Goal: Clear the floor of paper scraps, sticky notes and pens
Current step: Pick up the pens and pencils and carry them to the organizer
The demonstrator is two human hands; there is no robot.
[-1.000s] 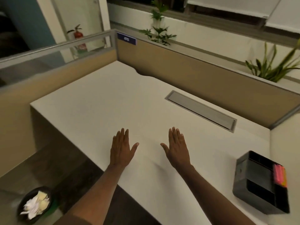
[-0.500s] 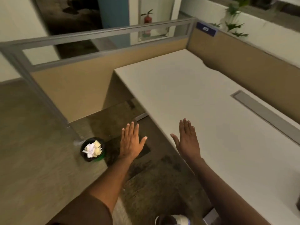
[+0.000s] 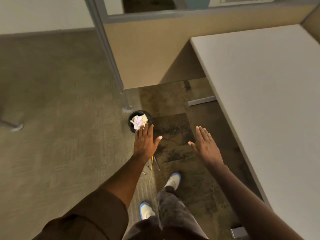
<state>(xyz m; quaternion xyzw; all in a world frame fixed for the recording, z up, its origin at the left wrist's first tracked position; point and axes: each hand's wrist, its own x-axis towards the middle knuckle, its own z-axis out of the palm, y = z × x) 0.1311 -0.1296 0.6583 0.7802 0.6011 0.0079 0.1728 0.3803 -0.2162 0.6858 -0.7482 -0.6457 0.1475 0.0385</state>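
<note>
You are standing in an office cubicle on a floor [image 3: 52, 153] of short-pile, tan carpet with a darker, stained patch ahead of your feet; tan fabric partitions [image 3: 147, 54] close it in and a smooth pale counter [image 3: 259, 101] runs along your right. Both your left hand [image 3: 144, 144] and your right hand [image 3: 205, 146] hang spread flat, palms down, fingers straight, grasping nothing.

What is left to lift looks to be the pens [image 3: 154, 162]: a yellow one and a darker one lie side by side on the carpet just below your left wrist, with a small pale bit [image 3: 143, 173] near them that is too small to name. Expect the pens to be light, stiff and smooth-barrelled, so they may roll; pinch each at mid-barrel between thumb and fingertips, pressing slightly into the pile to get under it.

Beyond your left fingertips stands a small round black bin [image 3: 132, 118] by the partition's foot, already holding crumpled white paper [image 3: 137, 122] and flat yellowish notes [image 3: 144, 118], both soft and nearly weightless.
</note>
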